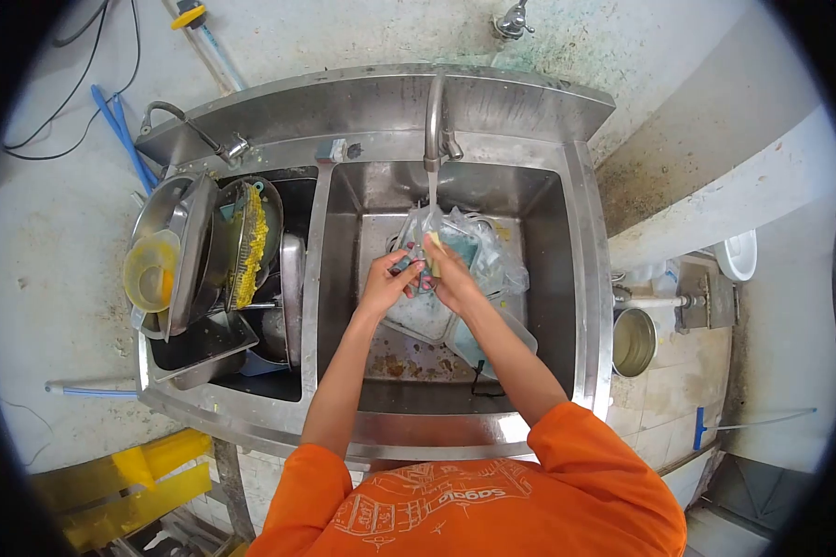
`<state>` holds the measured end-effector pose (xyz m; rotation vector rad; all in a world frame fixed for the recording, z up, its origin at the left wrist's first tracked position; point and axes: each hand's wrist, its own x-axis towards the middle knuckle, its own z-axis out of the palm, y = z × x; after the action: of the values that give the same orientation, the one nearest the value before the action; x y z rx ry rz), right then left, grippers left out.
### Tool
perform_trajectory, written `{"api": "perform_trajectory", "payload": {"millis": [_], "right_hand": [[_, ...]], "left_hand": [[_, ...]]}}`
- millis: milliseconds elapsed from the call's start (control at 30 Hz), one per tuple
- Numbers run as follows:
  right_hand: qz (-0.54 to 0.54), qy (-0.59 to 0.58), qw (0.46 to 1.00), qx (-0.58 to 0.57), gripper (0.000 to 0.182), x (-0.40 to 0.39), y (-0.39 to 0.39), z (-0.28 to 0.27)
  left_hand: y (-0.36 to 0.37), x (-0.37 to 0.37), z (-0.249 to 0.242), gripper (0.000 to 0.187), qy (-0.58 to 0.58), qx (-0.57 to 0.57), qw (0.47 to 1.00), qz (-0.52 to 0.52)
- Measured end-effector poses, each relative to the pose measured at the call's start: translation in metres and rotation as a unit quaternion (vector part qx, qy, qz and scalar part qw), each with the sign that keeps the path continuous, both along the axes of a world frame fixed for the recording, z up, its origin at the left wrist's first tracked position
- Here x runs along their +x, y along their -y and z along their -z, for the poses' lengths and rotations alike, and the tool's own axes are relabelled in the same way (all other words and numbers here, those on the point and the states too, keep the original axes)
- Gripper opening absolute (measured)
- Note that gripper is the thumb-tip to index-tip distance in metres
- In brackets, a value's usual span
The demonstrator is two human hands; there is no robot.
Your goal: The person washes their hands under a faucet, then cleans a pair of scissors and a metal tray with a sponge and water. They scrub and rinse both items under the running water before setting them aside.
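Observation:
Both my hands are over the right sink basin (344, 306), close together below the running faucet (433, 130). My left hand (387, 284) has its fingers curled around something small and greyish that I cannot make out. In my right hand (454, 282) is a pale yellow piece that looks like a sponge (435, 241), pressed toward the left hand's fingers. Water falls onto the items at my fingertips. Beneath the hands lie clear plastic bags (506, 265), a whitish tray (418, 320) and a translucent pale container (469, 345).
The left basin is piled with metal pans (195, 265), a yellow-crusted piece (251, 251) and a translucent yellowish bowl (151, 271). A second faucet (195, 125) arches over it. On the floor at right stands a metal pot (634, 342); a blue squeegee (699, 429) lies farther off.

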<state>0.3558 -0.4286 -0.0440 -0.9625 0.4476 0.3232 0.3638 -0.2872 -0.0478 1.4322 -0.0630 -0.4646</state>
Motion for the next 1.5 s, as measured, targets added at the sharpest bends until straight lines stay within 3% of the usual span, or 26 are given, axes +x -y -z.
{"api": "perform_trajectory", "payload": {"millis": [100,233,400,533,633,733,800,1200,1333,1400,1500], "right_hand": [[-0.049,0.04,0.997,-0.043,0.032,-0.003,0.002,0.004],[-0.037,0.069,0.996,-0.051,0.033,0.003,0.012,0.002],[0.064,0.033,0.997,-0.009,0.037,0.023,0.02,0.008],[0.062,0.013,0.997,0.052,0.033,0.016,0.019,0.006],[0.083,0.013,0.996,0.031,0.03,0.017,0.026,0.02],[0.021,0.102,0.994,-0.019,0.026,0.024,0.033,0.023],[0.019,0.095,0.993,-0.063,0.022,0.032,0.036,0.021],[0.125,0.108,0.985,-0.048,0.017,0.076,0.019,0.018],[0.252,0.036,0.957,-0.137,0.022,0.11,0.066,0.031],[0.197,0.119,0.97,-0.078,0.027,0.104,0.088,0.033],[0.119,0.065,0.99,-0.043,0.029,0.058,0.077,0.03]], "left_hand": [[0.002,0.004,-0.006,0.018,0.002,0.013,1.0,0.018],[0.008,0.01,-0.006,0.019,-0.034,0.013,0.999,0.041],[0.019,0.011,0.004,0.02,-0.035,0.017,0.998,0.049],[0.027,0.021,0.008,0.021,-0.063,0.007,0.998,-0.008],[0.027,0.028,0.01,0.02,-0.057,0.004,0.998,0.005],[0.029,0.034,0.009,0.02,-0.036,0.039,0.999,-0.007],[0.027,0.039,0.008,0.019,0.005,0.092,0.992,0.083],[0.002,0.041,-0.024,0.013,-0.04,0.081,0.99,0.107],[-0.017,0.02,-0.03,0.014,-0.031,0.094,0.98,0.172],[-0.024,0.011,-0.022,0.014,-0.041,0.042,0.994,0.093],[-0.017,0.028,-0.009,0.013,-0.034,0.02,0.998,0.053]]}}
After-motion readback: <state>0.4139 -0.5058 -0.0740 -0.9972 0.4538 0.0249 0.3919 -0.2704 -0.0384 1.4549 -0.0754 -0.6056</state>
